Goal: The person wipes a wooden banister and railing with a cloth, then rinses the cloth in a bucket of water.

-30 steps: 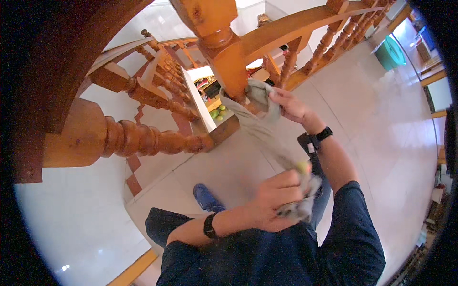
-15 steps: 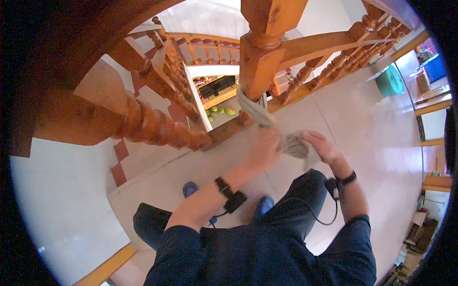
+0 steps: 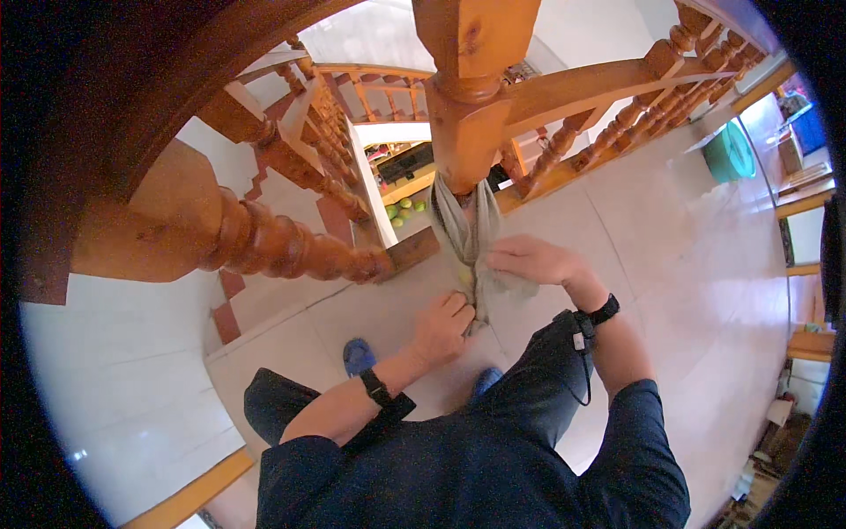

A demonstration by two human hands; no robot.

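A greyish-green cloth [image 3: 458, 227] is looped around the lower part of a thick wooden newel post [image 3: 471, 132], its two sides hanging toward me. My left hand [image 3: 445, 328] is closed on the cloth's lower end, below the post. Higher up and to the right, my right hand [image 3: 539, 259] pinches the cloth's other side, with a loose flap hanging under its fingers. The fingertips of the right hand are partly hidden by the fabric. Both wrists wear black straps with small devices.
Turned balusters [image 3: 617, 123] and a rail run off to the right. A large spindle [image 3: 264, 234] stands at the left. Through the railing, green melons [image 3: 405, 210] show on a lower level. A green basin [image 3: 730, 152] sits far right. Blue slippers [image 3: 358, 355] are below me.
The cloth was bunched between my hands; now it hangs around the post in two spread sides. My left hand has moved down and left, my right hand slightly up and left.
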